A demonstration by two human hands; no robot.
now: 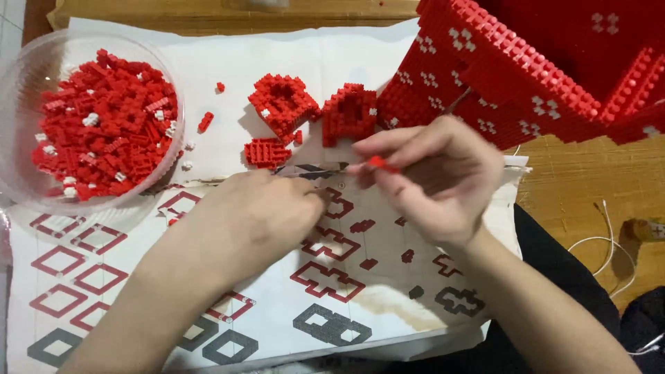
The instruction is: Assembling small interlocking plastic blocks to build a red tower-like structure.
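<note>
- The right hand (433, 183) pinches a small red brick (377, 163) between thumb and fingertips, near the centre of the view.
- The left hand (256, 215) rests knuckles-up on the printed sheet (332, 291), fingers curled under; whether it grips anything cannot be told.
- Three small red assemblies (284, 102) sit at 12 o'clock of the hands.
- A clear bowl (28, 187) of red bricks stands at 10 o'clock.
- A big red model (526, 62) fills 2 o'clock.

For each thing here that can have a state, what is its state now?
Bowl: upright, full of loose red and white bricks.
Big red build: partly assembled, studs showing.
Small red pieces: assembled, lying on paper.
Instruction sheet: spread flat.
Right hand: pinching a small red brick.
Left hand: knuckles up, contents hidden.
</note>
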